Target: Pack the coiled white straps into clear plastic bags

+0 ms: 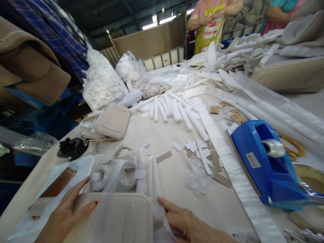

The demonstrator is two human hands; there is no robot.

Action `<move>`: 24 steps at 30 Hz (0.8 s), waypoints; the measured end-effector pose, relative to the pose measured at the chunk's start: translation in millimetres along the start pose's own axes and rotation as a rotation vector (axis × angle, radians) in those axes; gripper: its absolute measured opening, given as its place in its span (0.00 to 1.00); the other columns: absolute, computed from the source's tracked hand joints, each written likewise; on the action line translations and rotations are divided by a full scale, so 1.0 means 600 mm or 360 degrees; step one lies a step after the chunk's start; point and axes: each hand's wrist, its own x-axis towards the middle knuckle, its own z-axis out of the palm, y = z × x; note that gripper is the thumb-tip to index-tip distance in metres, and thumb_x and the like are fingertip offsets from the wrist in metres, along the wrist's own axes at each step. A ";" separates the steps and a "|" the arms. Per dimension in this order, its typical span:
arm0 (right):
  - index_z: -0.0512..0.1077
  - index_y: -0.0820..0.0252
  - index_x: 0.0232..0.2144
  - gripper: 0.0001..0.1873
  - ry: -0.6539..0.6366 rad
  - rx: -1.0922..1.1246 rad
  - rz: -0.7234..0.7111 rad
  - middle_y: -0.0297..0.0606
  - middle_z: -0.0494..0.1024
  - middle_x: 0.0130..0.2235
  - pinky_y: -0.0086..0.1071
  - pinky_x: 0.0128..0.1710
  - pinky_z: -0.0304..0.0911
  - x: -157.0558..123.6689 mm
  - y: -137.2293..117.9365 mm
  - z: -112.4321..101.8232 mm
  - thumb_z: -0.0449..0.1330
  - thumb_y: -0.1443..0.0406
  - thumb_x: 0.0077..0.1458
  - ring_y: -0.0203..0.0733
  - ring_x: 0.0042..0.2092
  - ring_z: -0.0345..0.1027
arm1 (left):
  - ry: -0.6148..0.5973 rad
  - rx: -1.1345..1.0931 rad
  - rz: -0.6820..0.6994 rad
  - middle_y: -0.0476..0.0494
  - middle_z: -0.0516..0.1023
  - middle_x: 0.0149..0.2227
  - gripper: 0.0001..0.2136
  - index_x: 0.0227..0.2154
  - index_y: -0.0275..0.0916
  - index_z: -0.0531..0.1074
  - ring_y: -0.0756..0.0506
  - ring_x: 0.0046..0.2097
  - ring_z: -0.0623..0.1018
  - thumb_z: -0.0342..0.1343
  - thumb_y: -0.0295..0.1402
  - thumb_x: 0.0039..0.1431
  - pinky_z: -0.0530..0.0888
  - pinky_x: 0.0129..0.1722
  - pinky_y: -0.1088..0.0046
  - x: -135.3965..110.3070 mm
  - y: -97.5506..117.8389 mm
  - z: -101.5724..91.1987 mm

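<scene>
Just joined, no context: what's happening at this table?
A person at a cluttered work table has both hands on a beige padded panel at the near edge. The left hand lies flat on its clear plastic wrap; the right hand touches a white rolled strip beside it. A blue tape dispenser sits to the right. Two other people stand at the far end.

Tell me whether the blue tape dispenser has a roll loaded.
Loaded: a clear tape roll sits in the blue plastic tape dispenser.

Beige pouch [113, 216]: matt leatherette, smooth, under thin clear film. Tape dispenser [268, 165]: glossy blue plastic. Table [172, 175]: matt cloth-ish cover.
</scene>
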 end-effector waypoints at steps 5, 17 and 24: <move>0.75 0.54 0.36 0.13 0.0037 -0.0057 -0.0042 0.33 0.77 0.44 0.37 0.59 0.52 0.003 -0.002 0.003 0.53 0.71 0.53 0.41 0.54 0.66 | -0.0098 -0.0061 0.1129 0.49 0.71 0.51 0.25 0.55 0.59 0.60 0.39 0.54 0.68 0.51 0.30 0.56 0.63 0.56 0.59 -0.048 0.142 -0.002; 0.76 0.59 0.35 0.15 0.0334 -0.0076 -0.0270 0.42 0.71 0.48 0.31 0.46 0.63 0.007 0.038 0.036 0.52 0.71 0.47 0.42 0.48 0.67 | -0.1397 -0.0389 0.1173 0.42 0.73 0.45 0.27 0.46 0.41 0.69 0.40 0.47 0.70 0.59 0.27 0.37 0.64 0.50 0.60 0.027 0.336 0.049; 0.74 0.49 0.42 0.19 0.0222 -0.0188 -0.0124 0.31 0.75 0.44 0.23 0.39 0.63 -0.006 0.028 0.041 0.51 0.71 0.53 0.36 0.41 0.70 | -0.1274 -0.1075 -0.0170 0.43 0.76 0.32 0.16 0.32 0.35 0.71 0.44 0.35 0.74 0.54 0.43 0.45 0.69 0.38 0.67 0.037 0.355 0.061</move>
